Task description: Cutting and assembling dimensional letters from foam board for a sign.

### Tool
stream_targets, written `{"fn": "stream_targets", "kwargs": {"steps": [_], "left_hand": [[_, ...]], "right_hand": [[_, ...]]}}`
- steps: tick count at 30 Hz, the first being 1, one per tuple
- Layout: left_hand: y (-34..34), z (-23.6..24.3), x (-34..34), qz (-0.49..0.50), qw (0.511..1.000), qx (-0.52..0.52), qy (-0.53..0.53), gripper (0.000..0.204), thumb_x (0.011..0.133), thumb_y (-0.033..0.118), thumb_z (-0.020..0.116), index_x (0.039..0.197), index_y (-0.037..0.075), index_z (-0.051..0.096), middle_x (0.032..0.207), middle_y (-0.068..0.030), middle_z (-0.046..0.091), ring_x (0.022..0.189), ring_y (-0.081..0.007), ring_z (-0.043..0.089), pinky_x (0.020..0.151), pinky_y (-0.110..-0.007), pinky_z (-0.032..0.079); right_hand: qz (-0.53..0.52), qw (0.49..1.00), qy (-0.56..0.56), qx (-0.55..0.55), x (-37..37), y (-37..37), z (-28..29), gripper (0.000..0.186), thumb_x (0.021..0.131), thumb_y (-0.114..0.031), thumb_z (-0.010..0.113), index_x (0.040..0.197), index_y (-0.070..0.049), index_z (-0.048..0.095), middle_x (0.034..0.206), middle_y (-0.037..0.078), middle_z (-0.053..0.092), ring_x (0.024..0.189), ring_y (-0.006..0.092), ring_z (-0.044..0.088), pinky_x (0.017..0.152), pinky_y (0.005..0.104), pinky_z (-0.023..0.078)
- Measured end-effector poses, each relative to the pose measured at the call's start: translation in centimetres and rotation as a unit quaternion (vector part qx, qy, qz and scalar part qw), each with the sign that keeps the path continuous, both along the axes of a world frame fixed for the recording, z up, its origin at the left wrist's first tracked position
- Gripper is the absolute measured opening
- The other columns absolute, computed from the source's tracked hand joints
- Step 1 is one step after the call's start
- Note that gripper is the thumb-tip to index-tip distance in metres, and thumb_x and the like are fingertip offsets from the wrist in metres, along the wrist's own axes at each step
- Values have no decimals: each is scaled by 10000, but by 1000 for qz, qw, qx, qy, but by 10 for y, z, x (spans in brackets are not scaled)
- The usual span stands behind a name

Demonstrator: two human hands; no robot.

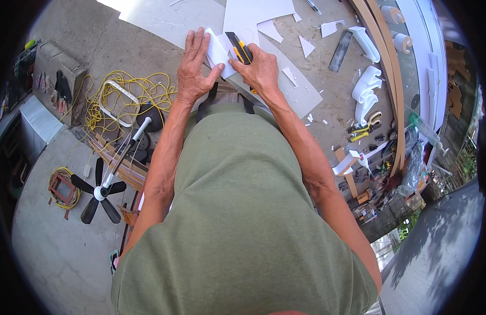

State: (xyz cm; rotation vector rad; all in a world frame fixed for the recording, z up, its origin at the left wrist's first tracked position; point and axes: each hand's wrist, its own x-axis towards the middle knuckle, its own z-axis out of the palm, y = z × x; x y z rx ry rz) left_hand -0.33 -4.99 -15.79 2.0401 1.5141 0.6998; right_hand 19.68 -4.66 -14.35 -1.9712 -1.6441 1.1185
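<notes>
A small white board piece (pixel 218 55) lies at the near edge of the grey sheet (pixel 300 86), over other white offcuts. My left hand (pixel 194 71) rests on the piece's left side, fingers stretched out and thumb near its lower end. My right hand (pixel 259 71) is closed on a black and yellow utility knife (pixel 236 44), just right of the piece, with the knife's front end angled up and left. Whether the blade touches the board I cannot tell.
White curved cut shapes (pixel 365 94), scissors (pixel 373 121) and scraps lie at right beside long curved brown strips (pixel 390 79). At left are a tangled yellow cord (pixel 122 86), a black fan (pixel 100 193), a coiled cable (pixel 63 202) and a concrete block (pixel 64 60).
</notes>
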Motion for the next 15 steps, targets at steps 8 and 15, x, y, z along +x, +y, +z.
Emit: {"fn": "stream_targets", "kwargs": {"steps": [8,15], "left_hand": [[0,2,0,1,1000,-1,7,839,815,280,783,1556,72,446,1650,-125,377,1557,-331,278,1224,-414,350],[1,7,3,11,999,-3,30,793,834,310,797,1522,59,493,1630,-121,413,1547,-317,306,1200,-389,386]], "right_hand": [[0,1000,-6,-3,0,0,0,428,823,-408,834,865,-18,662,541,73,635,449,173,649,476,323,519],[-20,997,-8,-78,-2,6,14,415,756,-385,832,953,-37,720,750,193,725,719,361,736,648,464,565]]}}
